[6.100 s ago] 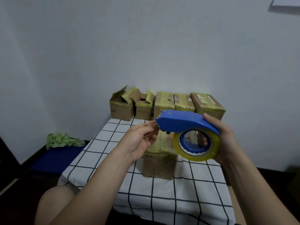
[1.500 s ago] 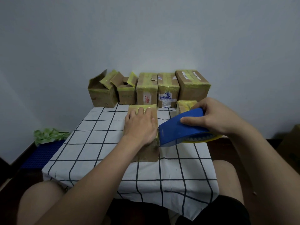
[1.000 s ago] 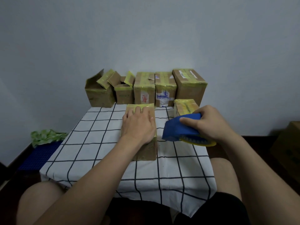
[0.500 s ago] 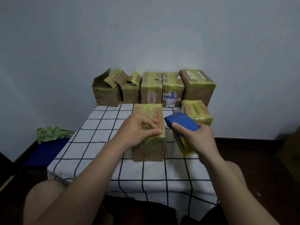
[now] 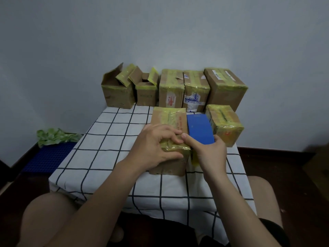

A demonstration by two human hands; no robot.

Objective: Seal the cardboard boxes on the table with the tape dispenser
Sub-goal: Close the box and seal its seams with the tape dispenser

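Fingers of the left hand (image 5: 156, 145) curl over the near end of the centre cardboard box (image 5: 169, 118), thumb down its near face, gripping it. I note the right hand (image 5: 211, 155) wrapped round the blue tape dispenser (image 5: 199, 129), index finger extended to the box's taped top edge. Dispenser sits just right of that box. Box stands mid-table on the checked tablecloth (image 5: 106, 139). A taped smaller box (image 5: 225, 123) lies just right of the dispenser; five more boxes (image 5: 170, 88) line the far edge.
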